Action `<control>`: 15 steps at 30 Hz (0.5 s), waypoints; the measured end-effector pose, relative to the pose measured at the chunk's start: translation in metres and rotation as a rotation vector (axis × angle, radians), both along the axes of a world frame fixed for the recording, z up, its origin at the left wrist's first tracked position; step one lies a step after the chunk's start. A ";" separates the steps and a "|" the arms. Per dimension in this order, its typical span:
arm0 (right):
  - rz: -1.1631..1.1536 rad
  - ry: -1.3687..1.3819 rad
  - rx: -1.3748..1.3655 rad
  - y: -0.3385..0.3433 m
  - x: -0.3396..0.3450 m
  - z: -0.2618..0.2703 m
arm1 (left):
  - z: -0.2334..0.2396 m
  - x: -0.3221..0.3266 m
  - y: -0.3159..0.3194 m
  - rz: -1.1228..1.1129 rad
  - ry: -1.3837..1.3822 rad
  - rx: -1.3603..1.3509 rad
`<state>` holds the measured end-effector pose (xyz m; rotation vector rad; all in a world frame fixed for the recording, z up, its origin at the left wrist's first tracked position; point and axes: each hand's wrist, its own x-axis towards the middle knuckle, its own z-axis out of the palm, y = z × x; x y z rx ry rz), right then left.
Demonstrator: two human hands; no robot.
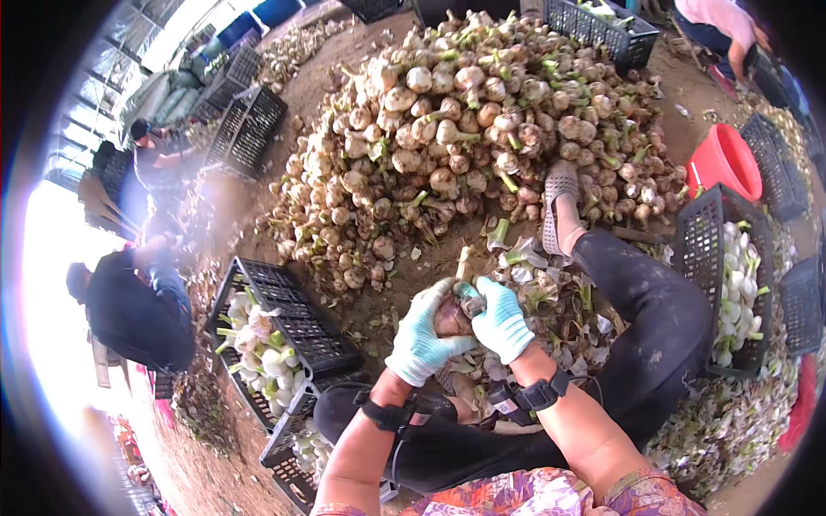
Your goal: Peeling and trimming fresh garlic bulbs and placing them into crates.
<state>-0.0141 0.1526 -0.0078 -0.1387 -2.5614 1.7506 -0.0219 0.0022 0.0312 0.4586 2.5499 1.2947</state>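
Note:
Both my hands wear light blue knit gloves and meet over the peelings in front of me. A garlic bulb [450,318] with brownish-purple skin sits in my left hand [419,342], its stem [463,263] pointing away from me. My right hand [502,320] is closed at the bulb's right side, its thumb and fingers dark with dirt; whether it also holds a small tool is hidden. Just beyond lies a large heap of unpeeled garlic bulbs [445,129]. Loose skins and cut stems [523,258] cover the ground around my hands.
Black plastic crates with cleaned white garlic stand at my left [293,322] and right [700,258]. A red bucket [726,161] is behind the right crate. My sandalled foot [560,200] touches the heap. Other people work at left [139,303] and upper right [723,32].

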 end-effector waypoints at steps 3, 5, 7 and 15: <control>0.118 0.207 0.091 0.014 0.021 0.017 | 0.019 0.021 0.005 0.047 -0.327 0.360; 0.244 0.244 0.109 0.028 0.031 0.028 | 0.029 0.034 0.008 0.065 -0.363 0.387; 0.290 0.378 0.108 0.041 0.039 0.037 | 0.037 0.046 0.012 0.053 -0.376 0.485; 0.179 -0.046 -0.868 0.077 0.079 0.055 | 0.061 0.073 0.017 -0.077 -0.501 0.615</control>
